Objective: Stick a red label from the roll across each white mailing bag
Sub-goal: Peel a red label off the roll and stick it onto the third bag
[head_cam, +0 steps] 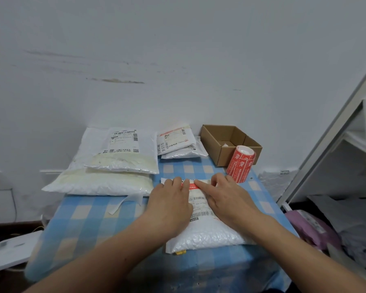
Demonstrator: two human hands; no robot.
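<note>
Centrally, in the head view, both forearms reach forward over a table point(89, 218) covered in blue check cloth and meet on a white mailing bag point(207, 235) lying flat near the table's front edge. The left hand point(171, 199) lies palm down on the bag's far half, its fingers extended and close together, their tips pressing on a red label point(191, 185) that runs across the bag's far end; it grips nothing. The right hand point(226, 197) rests beside it, wrist angled inward, with the index finger stretched out flat onto the same label and the other fingers bent at the knuckles; nothing is held in it. The two hands' fingertips nearly touch over the label. Behind the right hand, the roll point(240, 163) of red labels stands upright against an open cardboard box point(224, 142). At rear left sit stacked large white bags point(106, 166), and at rear centre smaller bags point(175, 142), the top one with a red label. A strip of backing paper point(125, 203) lies left of the hands. A white shelf unit point(347, 144) stands at right.
</note>
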